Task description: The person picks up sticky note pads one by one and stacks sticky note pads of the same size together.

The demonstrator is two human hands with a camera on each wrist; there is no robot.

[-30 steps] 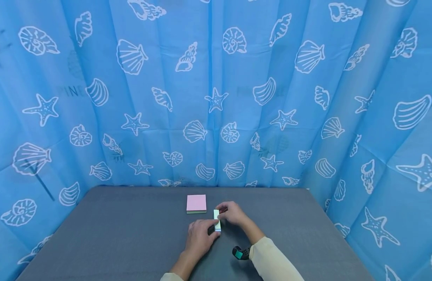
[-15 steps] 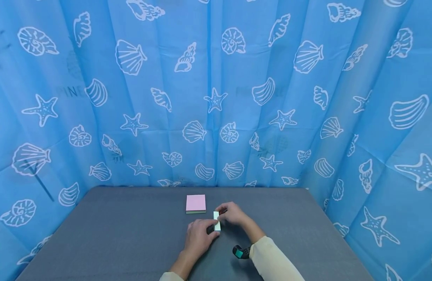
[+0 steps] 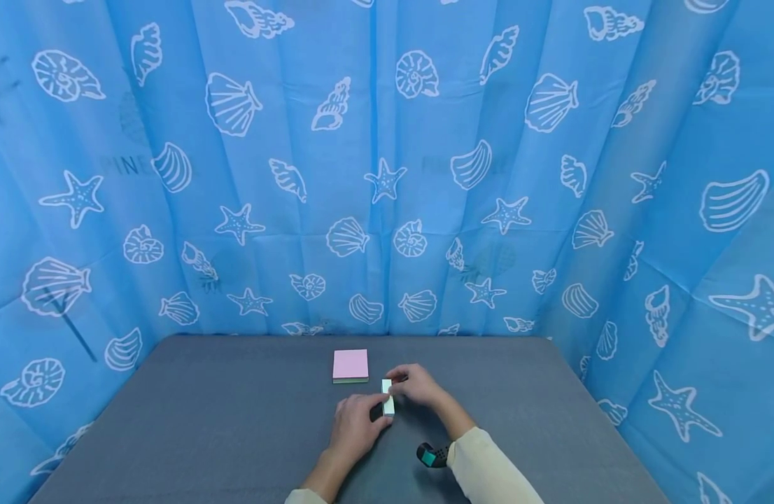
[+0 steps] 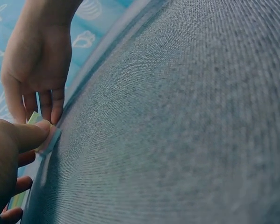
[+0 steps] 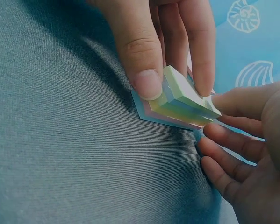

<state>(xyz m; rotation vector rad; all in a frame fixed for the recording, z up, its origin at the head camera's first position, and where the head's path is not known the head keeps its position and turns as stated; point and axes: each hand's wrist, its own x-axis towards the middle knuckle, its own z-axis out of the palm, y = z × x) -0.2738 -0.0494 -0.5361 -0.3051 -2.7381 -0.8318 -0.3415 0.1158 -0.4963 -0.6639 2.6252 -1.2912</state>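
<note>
A small narrow stack of sticky notes (image 3: 388, 407), pale green on top with yellow, pink and blue layers below, stands at the middle of the grey table. My left hand (image 3: 354, 423) grips its near part, thumb (image 5: 148, 85) on the near end and a finger on top. My right hand (image 3: 418, 385) holds the far part from the right, its thumb right at the top pad's edge. In the right wrist view the layers of the stack (image 5: 184, 105) sit unevenly, the blue one sticking out at the bottom. The left wrist view shows the stack partly hidden behind my left thumb.
A larger square stack of sticky notes (image 3: 350, 364), pink on top with green beneath, lies just beyond and left of the small one. The grey cloth-covered table (image 3: 204, 420) ends at a blue shell-patterned curtain (image 3: 362, 175). A black band with a green patch (image 3: 430, 457) is at the right wrist.
The small stack's far end has come slightly nearer, and less blue shows at its near end. Both hands stay almost in place around it. The pink stack has not moved.
</note>
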